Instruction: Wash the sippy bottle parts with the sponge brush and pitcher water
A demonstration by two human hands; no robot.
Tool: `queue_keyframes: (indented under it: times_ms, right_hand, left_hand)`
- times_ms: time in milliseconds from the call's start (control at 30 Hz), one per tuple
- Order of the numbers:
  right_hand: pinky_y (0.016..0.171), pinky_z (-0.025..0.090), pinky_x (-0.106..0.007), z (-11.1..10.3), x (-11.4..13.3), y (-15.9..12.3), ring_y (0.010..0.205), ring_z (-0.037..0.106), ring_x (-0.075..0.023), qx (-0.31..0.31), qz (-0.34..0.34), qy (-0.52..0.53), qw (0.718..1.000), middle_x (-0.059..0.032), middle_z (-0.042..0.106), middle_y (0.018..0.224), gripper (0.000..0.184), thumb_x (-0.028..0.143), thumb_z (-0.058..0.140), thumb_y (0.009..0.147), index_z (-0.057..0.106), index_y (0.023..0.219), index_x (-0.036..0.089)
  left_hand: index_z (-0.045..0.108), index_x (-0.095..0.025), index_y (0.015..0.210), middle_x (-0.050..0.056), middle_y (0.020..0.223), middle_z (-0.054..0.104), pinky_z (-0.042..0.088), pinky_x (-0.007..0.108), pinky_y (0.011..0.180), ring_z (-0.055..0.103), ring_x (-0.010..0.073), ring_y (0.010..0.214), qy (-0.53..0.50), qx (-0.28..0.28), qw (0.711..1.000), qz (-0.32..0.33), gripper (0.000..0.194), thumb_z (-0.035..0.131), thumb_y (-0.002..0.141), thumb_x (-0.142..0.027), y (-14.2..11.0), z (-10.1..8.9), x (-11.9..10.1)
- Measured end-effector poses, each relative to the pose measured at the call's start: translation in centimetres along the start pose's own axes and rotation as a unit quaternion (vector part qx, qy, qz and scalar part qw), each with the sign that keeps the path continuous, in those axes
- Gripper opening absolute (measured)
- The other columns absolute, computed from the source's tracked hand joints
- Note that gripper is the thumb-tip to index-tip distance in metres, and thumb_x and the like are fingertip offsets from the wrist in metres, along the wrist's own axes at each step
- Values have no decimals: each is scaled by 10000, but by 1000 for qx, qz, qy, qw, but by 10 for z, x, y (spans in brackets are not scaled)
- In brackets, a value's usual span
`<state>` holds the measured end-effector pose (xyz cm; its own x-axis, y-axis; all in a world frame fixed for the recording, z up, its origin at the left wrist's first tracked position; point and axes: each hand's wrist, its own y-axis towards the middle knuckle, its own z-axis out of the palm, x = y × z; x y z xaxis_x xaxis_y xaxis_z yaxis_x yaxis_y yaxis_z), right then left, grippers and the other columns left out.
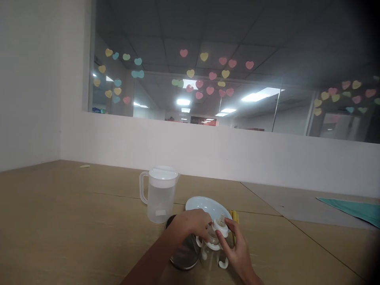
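The right hand [240, 252] pinches the teat cap [220, 228] by its sides, tip untouched; the left hand [194, 222], fingers too hidden to tell their grip, perhaps steadies the bottle [210, 259], six o'clock from the bowl [204, 203].

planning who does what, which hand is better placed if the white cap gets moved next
Probably the right hand: it pinches the white cap, tilted near the neck of the bottle. The left hand is at the neck's other side, so it seems better placed to steady the bottle.
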<state>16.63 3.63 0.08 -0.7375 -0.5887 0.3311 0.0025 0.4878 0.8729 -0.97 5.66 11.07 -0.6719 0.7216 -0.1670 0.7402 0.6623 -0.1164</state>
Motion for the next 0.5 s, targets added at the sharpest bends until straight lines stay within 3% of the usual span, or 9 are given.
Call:
queue_keyframes:
  times_ms: [133,233,400,500]
  right_hand:
    - [684,523,-372,-4,-1,3,817,635,-250,44,15,19,999,-76,652,884,273,391,528,789,537,976,193]
    - [673,522,-375,-5,-4,2,804,633,-248,40,-4,20,999,-72,646,871,262,381,516,791,540,971,192]
    - [665,512,-361,-6,-5,2,808,626,-236,23,-50,46,997,-67,639,895,234,301,459,807,550,995,197]
    - [701,500,-366,-5,-4,3,859,614,-236,4,-60,68,996,-57,631,946,249,262,436,792,565,998,211]
  left_hand:
    - [657,-138,938,109,913,678,456,269,584,631,241,787,-31,22,998,-40,418,543,750,-494,6,8,-5]
    - [663,-128,939,135,944,672,469,298,610,634,266,808,-30,16,998,-49,471,484,772,-531,10,16,-6]
    - [616,-182,986,76,928,671,474,303,683,627,255,843,-53,-14,998,39,449,561,720,-538,11,17,-1]
    - [494,-200,1151,77,1058,633,467,329,763,590,268,962,-58,-67,994,62,604,626,661,-527,12,18,-2]
